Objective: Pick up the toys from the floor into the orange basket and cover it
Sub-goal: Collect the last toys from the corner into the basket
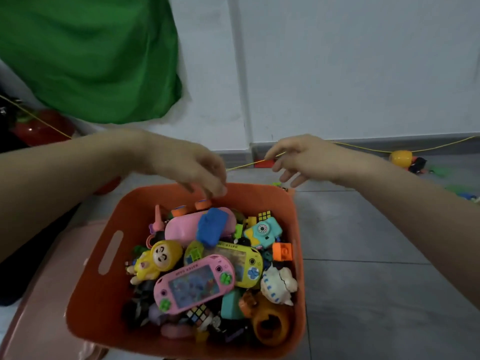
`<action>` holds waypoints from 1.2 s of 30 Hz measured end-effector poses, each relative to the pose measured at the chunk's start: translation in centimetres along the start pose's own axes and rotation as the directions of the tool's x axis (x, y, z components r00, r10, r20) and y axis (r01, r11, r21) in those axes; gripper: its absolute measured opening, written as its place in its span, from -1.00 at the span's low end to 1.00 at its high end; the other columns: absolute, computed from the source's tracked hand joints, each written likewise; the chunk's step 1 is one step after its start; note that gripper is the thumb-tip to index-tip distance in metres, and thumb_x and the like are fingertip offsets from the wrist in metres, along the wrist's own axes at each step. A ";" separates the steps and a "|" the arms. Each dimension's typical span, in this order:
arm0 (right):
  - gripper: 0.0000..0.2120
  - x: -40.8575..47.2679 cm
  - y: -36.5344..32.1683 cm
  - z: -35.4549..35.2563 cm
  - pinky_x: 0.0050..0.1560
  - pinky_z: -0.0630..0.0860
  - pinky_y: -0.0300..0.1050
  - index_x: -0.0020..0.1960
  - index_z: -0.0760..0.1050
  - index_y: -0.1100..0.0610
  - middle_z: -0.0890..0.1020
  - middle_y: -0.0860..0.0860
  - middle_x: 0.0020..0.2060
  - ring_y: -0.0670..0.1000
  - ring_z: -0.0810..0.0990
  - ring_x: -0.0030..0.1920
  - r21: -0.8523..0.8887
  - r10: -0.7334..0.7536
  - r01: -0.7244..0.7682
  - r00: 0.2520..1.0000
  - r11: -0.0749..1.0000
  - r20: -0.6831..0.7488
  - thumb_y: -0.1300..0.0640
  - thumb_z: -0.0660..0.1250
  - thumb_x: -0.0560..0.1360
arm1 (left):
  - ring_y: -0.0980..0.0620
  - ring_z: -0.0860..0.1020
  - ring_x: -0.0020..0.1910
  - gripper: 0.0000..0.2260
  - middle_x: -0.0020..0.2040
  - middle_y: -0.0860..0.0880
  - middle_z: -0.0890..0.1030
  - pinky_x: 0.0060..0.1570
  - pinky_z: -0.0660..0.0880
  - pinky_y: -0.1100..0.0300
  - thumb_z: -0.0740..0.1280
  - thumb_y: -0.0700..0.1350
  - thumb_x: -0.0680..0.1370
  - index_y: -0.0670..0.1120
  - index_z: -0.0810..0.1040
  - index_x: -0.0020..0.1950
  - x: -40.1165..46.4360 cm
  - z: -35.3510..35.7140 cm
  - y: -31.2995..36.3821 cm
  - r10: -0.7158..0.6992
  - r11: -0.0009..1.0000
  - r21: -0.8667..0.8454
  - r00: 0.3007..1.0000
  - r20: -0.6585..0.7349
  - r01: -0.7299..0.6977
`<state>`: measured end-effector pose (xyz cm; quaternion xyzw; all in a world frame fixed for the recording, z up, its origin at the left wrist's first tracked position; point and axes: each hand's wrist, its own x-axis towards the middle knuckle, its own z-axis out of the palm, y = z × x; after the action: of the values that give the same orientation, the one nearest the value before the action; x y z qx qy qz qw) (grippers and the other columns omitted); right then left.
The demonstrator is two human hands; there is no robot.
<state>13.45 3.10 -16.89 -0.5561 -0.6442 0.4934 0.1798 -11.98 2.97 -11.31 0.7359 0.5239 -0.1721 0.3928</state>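
Orange basket point(109, 258) on the floor, heaped with toys, uncovered.
The right hand point(306, 157) pinches a yellow string point(246, 165); the left hand point(197, 170) hovers with slack fingers; pulling may snag the string on the rim.

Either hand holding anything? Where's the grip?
Right hand pinches the yellow cord partway along its span. Left hand holds nothing, fingers loose above the orange basket.

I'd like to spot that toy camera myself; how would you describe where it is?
Look in the orange basket, at its far right side. The toy camera lies just below a small puzzle cube, above an orange block. It alone is turquoise and yellow with a round lens.
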 end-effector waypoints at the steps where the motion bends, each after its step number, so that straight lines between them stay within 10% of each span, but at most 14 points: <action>1: -0.72 0.7 1.3 -0.7 -0.15 0.66 -0.08 0.12 0.58 0.04 0.63 0.09 0.02 0.06 0.67 -0.11 0.039 0.040 -0.036 0.996 0.999 -0.080 0.30 0.18 0.57 | 0.16 0.64 -0.14 -0.74 -0.11 0.05 0.70 -0.06 0.57 0.13 0.47 0.09 0.43 0.01 0.60 0.04 1.0 -0.4 1.5 0.040 0.999 0.036 0.999 -0.030 -0.039; 8: -0.68 1.8 11.9 -2.6 -0.33 0.44 -0.09 0.29 0.43 0.14 0.48 0.11 -0.20 0.10 0.44 -0.26 -0.039 0.329 -0.353 0.902 0.935 -0.278 0.29 0.19 0.56 | -0.01 0.54 0.06 -0.71 0.08 0.00 0.59 -0.01 0.44 0.18 0.37 0.02 0.56 -0.05 0.54 0.23 10.7 1.0 9.0 0.198 0.943 0.312 0.951 -0.237 -0.119; 13: -0.34 0.2 18.0 -3.9 0.07 0.47 -0.06 0.55 0.18 0.05 0.37 0.23 0.41 0.21 0.50 0.22 -0.288 0.429 -0.514 0.848 0.808 -0.310 0.09 0.35 0.51 | -0.12 0.37 0.43 -0.41 0.52 -0.06 0.34 0.39 0.34 -0.01 0.29 0.14 0.58 -0.01 0.24 0.55 18.3 3.2 10.9 0.038 0.919 0.394 0.995 -0.094 0.003; 20: -0.18 2.0 22.4 -5.2 0.29 0.39 0.04 0.60 -0.09 -0.08 0.05 0.18 0.54 0.24 0.29 0.44 -0.250 0.469 -0.545 0.828 0.800 -0.306 -0.04 0.35 0.53 | -0.22 0.49 0.29 -0.06 0.40 -0.18 0.43 0.29 0.46 -0.09 0.53 0.19 0.34 -0.11 0.15 0.55 24.8 6.1 10.5 -0.257 0.893 0.375 0.966 -0.033 0.250; 28: -0.56 8.2 25.6 -4.4 0.19 0.45 0.08 0.42 0.29 0.06 0.31 0.20 0.32 0.29 0.41 0.23 -0.358 0.284 -0.486 0.826 0.797 -0.487 -0.03 0.23 0.59 | -0.06 0.53 0.15 -0.41 0.41 -0.16 0.45 -0.10 0.45 0.17 0.37 0.13 0.56 -0.15 0.33 0.47 27.9 7.3 10.0 -0.298 0.837 0.511 0.947 0.122 0.198; 36: -0.79 11.5 26.3 -3.8 -0.16 0.32 -0.07 0.15 0.35 0.21 0.46 0.18 0.11 0.22 0.52 0.01 -0.258 0.207 -0.464 0.736 0.847 -0.644 0.17 0.22 0.55 | -0.21 0.49 0.25 -0.22 0.53 -0.21 0.09 0.13 0.48 0.00 0.50 0.07 0.45 -0.01 0.11 0.51 31.9 8.5 7.4 -0.219 0.831 0.534 0.974 0.054 0.157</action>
<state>26.99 12.30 -40.85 -0.8156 -0.5278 0.1754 0.1596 8.55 15.78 -35.00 0.7490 0.5035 -0.3881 0.1865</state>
